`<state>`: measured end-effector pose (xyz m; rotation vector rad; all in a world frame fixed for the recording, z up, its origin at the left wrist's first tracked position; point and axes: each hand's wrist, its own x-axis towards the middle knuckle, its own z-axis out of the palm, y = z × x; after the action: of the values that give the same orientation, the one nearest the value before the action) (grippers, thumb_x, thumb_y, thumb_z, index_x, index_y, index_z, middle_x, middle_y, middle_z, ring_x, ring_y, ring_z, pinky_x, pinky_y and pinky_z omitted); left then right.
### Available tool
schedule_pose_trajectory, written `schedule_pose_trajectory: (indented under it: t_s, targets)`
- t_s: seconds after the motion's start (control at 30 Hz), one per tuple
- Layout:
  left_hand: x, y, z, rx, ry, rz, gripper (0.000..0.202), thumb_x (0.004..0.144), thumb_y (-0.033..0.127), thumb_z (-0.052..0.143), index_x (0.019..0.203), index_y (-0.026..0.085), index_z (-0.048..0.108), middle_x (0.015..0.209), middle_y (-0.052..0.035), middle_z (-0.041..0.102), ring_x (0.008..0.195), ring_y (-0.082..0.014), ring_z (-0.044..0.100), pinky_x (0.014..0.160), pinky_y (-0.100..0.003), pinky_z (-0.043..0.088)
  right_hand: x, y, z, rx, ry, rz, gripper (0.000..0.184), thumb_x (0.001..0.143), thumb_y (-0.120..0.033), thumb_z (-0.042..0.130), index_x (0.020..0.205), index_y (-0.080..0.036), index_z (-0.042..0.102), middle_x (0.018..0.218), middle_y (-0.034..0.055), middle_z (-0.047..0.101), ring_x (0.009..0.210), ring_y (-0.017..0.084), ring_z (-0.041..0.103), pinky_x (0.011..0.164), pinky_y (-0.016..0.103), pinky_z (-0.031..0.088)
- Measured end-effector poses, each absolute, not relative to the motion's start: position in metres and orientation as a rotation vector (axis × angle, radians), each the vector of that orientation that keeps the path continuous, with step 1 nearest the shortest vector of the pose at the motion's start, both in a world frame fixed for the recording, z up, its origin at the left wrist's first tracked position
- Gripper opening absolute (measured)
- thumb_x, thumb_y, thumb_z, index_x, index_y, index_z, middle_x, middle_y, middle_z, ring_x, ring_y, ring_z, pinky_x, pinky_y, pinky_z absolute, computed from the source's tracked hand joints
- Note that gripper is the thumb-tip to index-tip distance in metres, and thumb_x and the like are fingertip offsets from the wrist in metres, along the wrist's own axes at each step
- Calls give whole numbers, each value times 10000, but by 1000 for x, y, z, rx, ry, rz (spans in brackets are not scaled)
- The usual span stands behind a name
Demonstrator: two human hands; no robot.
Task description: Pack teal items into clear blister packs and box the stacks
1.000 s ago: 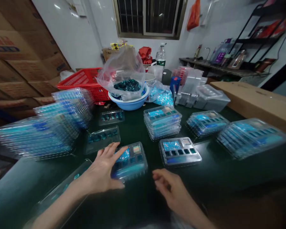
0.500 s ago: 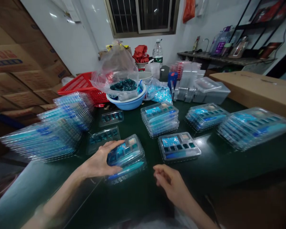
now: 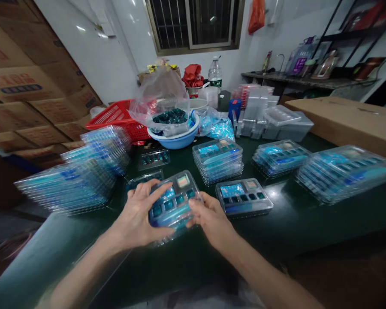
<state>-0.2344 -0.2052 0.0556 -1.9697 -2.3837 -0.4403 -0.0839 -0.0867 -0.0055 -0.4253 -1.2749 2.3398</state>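
Clear plastic tray (image 3: 175, 201), teal compartments, tilted above counter (image 3: 186, 268); left hand (image 3: 138, 216), right hand (image 3: 212, 223) fingers clamped on edges; right earlier off tray.

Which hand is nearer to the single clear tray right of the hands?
The right hand is nearer, close at the left edge of the clear tray. The left hand is farther, beyond the held trays.

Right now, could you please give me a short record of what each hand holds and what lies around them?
left hand: holding the clear tray by its left side
right hand: holding the same tray by its right side
nearby: a single tray to the right, a tray stack beyond
rest: blue bowl, red basket, cardboard box
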Motion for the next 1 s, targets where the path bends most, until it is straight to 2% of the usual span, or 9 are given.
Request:
schedule_pose_trajectory:
  t_s: [0.1, 0.2, 0.3, 0.37, 0.47, 0.63, 0.77, 0.9, 1.0]
  targets:
    - [-243, -207, 77, -1707, -2420, -980, 780, 628, 447, 653, 1302, 254, 313, 1282, -72, 400, 1141, -292, 382, 931, -441, 328, -92, -80, 11, -357, -1247, 2307, 212, 769, -356, 565, 879, -177, 542, 798, 8, 542, 703, 140, 577, 547, 249, 484]
    - [-251, -211, 86, -1211, -2518, -1674, 564, 743, 418, 561, 1252, 235, 403, 1117, -50, 558, 976, -237, 527, 798, -344, 442, -96, -80, 27, -283, -1210, 2305, 184, 770, -349, 562, 833, -179, 533, 768, -8, 512, 700, 132, 570, 535, 233, 482]
    - [-254, -219, 75, -916, -2639, -2252, 456, 704, 386, 618, 1111, 195, 544, 884, -46, 645, 741, -191, 593, 620, -275, 488, -95, -88, 27, -315, -1243, 2320, 188, 771, -338, 556, 849, -170, 524, 780, -7, 499, 665, 105, 542, 525, 227, 485]
    - [-251, -224, 63, -721, -2680, -2445, 421, 645, 320, 686, 1035, 197, 587, 815, -30, 659, 665, -165, 595, 561, -237, 490, -92, -95, 18, -399, -1292, 2320, 197, 763, -334, 559, 848, -160, 517, 777, -6, 497, 613, 88, 516, 475, 212, 470]
    - [-241, -225, 48, -469, -2770, -2557, 426, 584, 266, 731, 989, 218, 607, 819, -18, 673, 669, -178, 608, 556, -238, 505, -80, -99, -1, -534, -1375, 2240, 235, 714, -281, 605, 896, -163, 513, 748, -14, 501, 581, 85, 497, 415, 181, 435]
    - [-212, -188, 42, -396, -2810, -2787, 426, 536, 203, 748, 944, 175, 628, 791, -43, 676, 673, -186, 610, 591, -262, 502, -35, -82, -10, -729, -1388, 1937, 494, 691, -233, 630, 1142, -257, 429, 794, -24, 494, 590, 86, 493, 394, 160, 403]
    - [-183, -134, 36, -797, -2744, -2814, 309, 624, 296, 690, 874, 123, 636, 714, -47, 643, 641, -154, 574, 589, -246, 462, 9, -56, -1, -741, -1325, 1764, 456, 743, -258, 599, 1163, -257, 422, 730, -35, 467, 514, 64, 449, 395, 173, 380]
    - [-159, -96, 28, -1398, -2688, -2322, 321, 740, 447, 540, 691, 133, 588, 485, 37, 468, 458, -89, 420, 441, -198, 327, 42, -39, -1, -755, -1202, 1706, 411, 767, -281, 588, 1149, -225, 448, 714, -22, 465, 528, 73, 442, 398, 180, 368]
    - [-153, -90, 28, -1731, -2649, -1875, 383, 796, 466, 442, 593, 149, 511, 443, 60, 376, 414, -68, 341, 425, -200, 268, 56, -40, -10, -790, -1160, 1707, 431, 773, -284, 585, 1172, -220, 436, 719, -9, 479, 536, 81, 440, 397, 185, 370]
